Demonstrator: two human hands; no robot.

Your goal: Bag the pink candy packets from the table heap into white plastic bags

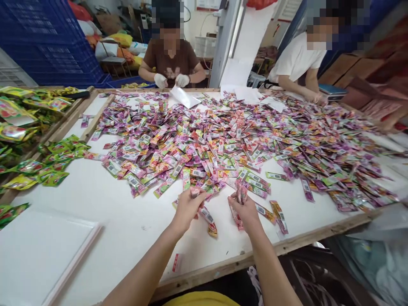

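A wide heap of small pink, purple and green candy sachets (223,140) covers the white table (105,204). At the heap's near edge my left hand (187,208) is closed on a few sachets, with one sachet (210,223) hanging below its fingers. A short way to its right, my right hand (245,209) grips a small bundle of sachets (241,193) that stick up from its fingers. More loose sachets (276,212) lie just right of that hand.
Green packets (54,163) lie at the table's left, with larger ones in a wooden tray (19,123). Across the table, one person's gloved hands (172,80) hold a white bag, and another person (298,63) works at the far right. Blue crates (47,38) stand behind.
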